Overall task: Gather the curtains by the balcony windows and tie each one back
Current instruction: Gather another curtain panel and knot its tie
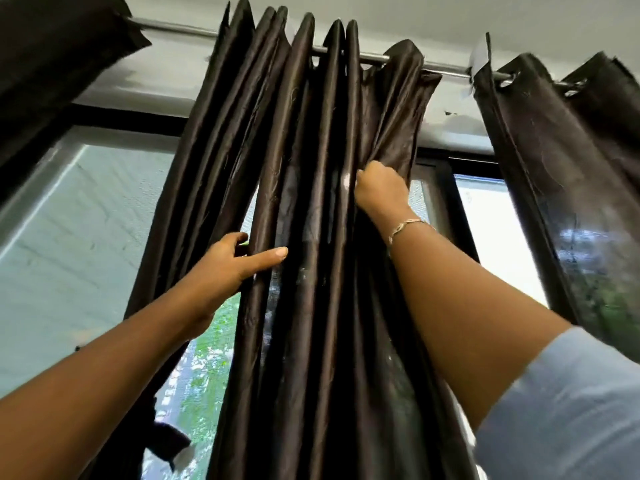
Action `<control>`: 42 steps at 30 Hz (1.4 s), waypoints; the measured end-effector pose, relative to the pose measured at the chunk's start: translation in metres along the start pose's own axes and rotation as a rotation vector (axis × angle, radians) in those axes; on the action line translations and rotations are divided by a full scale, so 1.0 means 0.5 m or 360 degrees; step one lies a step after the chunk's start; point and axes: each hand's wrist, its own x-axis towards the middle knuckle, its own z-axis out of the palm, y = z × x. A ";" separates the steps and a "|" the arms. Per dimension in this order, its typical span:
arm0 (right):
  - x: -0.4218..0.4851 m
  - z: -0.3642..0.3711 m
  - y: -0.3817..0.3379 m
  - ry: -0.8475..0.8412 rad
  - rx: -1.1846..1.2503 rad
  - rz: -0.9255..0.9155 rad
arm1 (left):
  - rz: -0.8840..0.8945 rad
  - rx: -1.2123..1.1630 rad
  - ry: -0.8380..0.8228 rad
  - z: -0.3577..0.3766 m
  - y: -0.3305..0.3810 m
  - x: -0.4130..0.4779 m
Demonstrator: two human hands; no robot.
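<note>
A dark brown satin curtain [304, 202] hangs in tight pleats from a metal rod [446, 69] in front of the balcony window. My left hand [228, 263] holds a pleat on the curtain's left side, thumb across the front and fingers tucked behind the fold. My right hand [379, 188], with a bracelet on the wrist, is raised higher and grips the curtain's right edge. A second dark curtain [568, 174] hangs at the right, and a third [52, 64] shows at the upper left.
Behind the curtains are black-framed window panes [86, 220] with green foliage outside. A white wall strip and ceiling run above the rod. A light blue sleeve [568, 417] covers my right upper arm.
</note>
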 end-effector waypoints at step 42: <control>-0.654 -0.010 0.091 -0.0838 0.0777 0.0411 | -0.0396 0.0492 0.0343 0.111 -0.181 -0.465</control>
